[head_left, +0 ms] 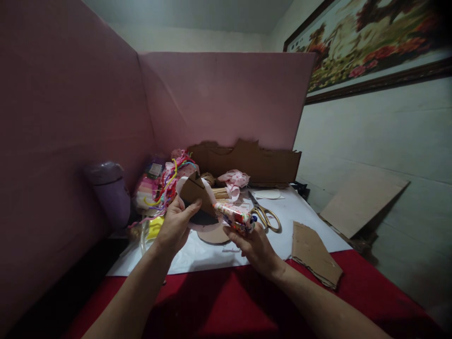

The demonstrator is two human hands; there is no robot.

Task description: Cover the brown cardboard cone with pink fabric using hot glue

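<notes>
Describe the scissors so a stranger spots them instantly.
A white sheet lies on the red cloth. On it, just beyond the right hand, are the scissors. Their gold loop handles set them apart from the plain cardboard to their right.

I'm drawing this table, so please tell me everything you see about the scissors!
The scissors have two rounded, gold-coloured handle loops and dark, metal-looking blades. They lie on the white sheet just beyond the right hand, blades pointing away from the person. No hand grips them. I can't tell whether the blades are fully closed.
</notes>
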